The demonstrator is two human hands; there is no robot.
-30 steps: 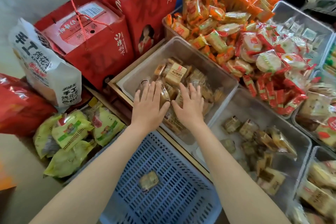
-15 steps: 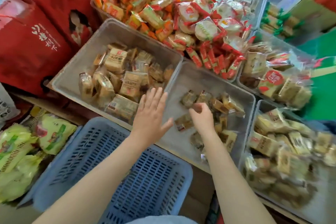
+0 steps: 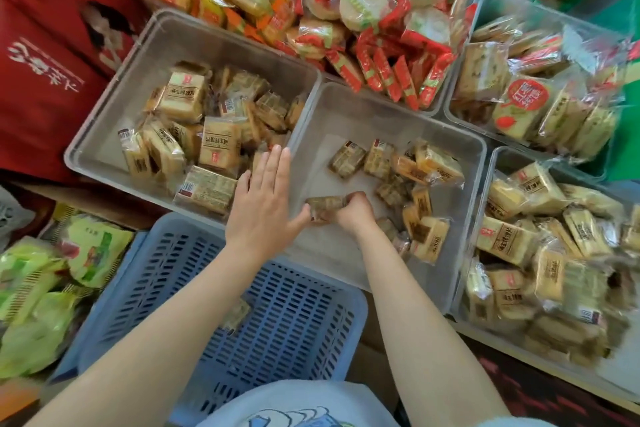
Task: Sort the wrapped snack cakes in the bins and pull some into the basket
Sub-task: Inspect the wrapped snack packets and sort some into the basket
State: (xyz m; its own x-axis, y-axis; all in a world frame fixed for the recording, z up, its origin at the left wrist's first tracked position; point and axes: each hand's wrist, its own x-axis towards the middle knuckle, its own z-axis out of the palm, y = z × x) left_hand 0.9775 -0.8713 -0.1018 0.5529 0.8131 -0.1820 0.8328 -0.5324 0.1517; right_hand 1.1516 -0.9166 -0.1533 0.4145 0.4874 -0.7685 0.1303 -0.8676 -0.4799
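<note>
- Right hand (image 3: 353,213): fingers curled around one wrapped snack cake (image 3: 323,206), held low over the near-left part of the middle bin (image 3: 388,104).
- Cake's long axis runs roughly left to right; its free end points toward the left hand.
- Left hand (image 3: 265,204): flat, fingers straight and together, holding nothing; it lies over the seam between the left bin (image 3: 114,107) and the middle bin, thumb just beside the cake's free end.
- Basket (image 3: 311,312), blue and slotted, sits directly nearer the body than both hands; one wrapped cake (image 3: 237,314) already lies inside.
- Judgement: the coming move turns on this, the held cake lies just beyond the basket's far rim, so a short pull back toward the body should land it. Right hand is nearer and has the grip.
- More cakes lie loose to the right in the middle bin.
</note>
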